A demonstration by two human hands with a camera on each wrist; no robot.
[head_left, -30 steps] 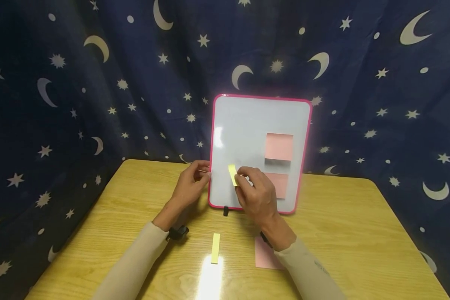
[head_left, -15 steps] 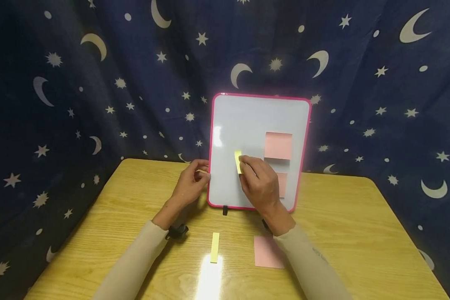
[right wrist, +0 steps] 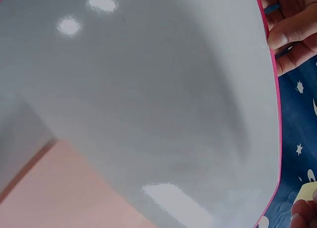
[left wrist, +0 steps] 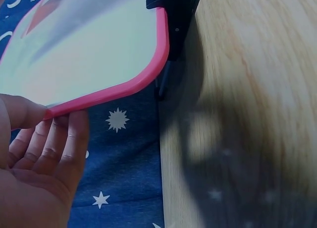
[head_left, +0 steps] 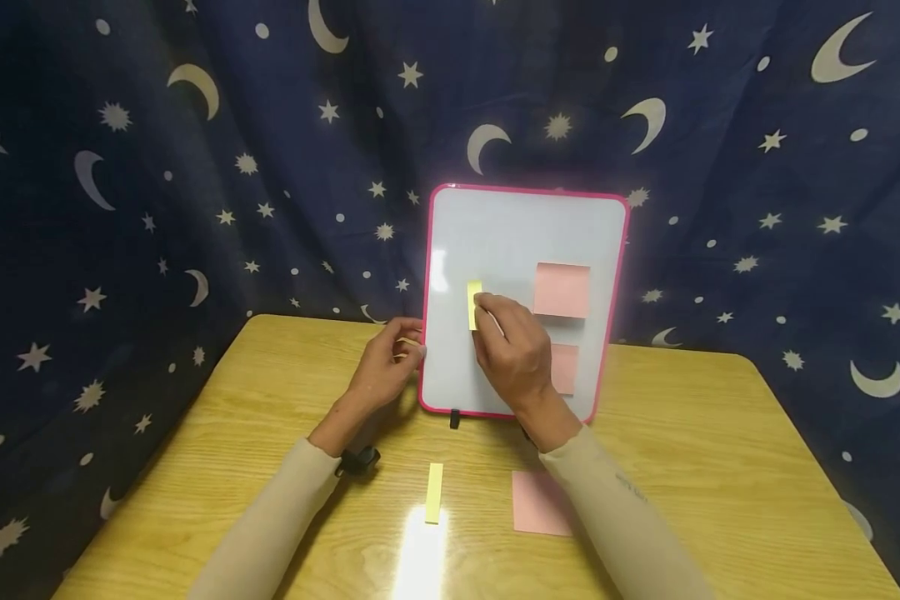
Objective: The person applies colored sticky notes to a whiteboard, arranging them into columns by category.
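Observation:
A whiteboard (head_left: 487,225) with a pink frame stands tilted on the table. My left hand (head_left: 382,367) holds its left edge; in the left wrist view the thumb lies in front of the frame and the fingers behind it. Between thumb and fingertips my right hand (head_left: 517,346) pinches a narrow yellow sticky note (head_left: 472,312) upright before the board's left half. Whether that note touches the surface I cannot tell. On the board's right side are an upper pink sticky note (head_left: 562,290) and a lower pink sticky note (head_left: 565,369), the lower partly hidden by my right hand.
Another yellow sticky note (head_left: 434,493) lies on the wooden table (head_left: 690,483) in front. Right of it, a pink sticky note (head_left: 538,504) is partly under my right sleeve. A black stand (left wrist: 176,27) supports the board's lower edge. Behind hangs a dark blue curtain (head_left: 330,158).
My right hand has carried the yellow sticky note upward along the board and turned it from slanted to nearly vertical. My left hand has stayed at the board's edge.

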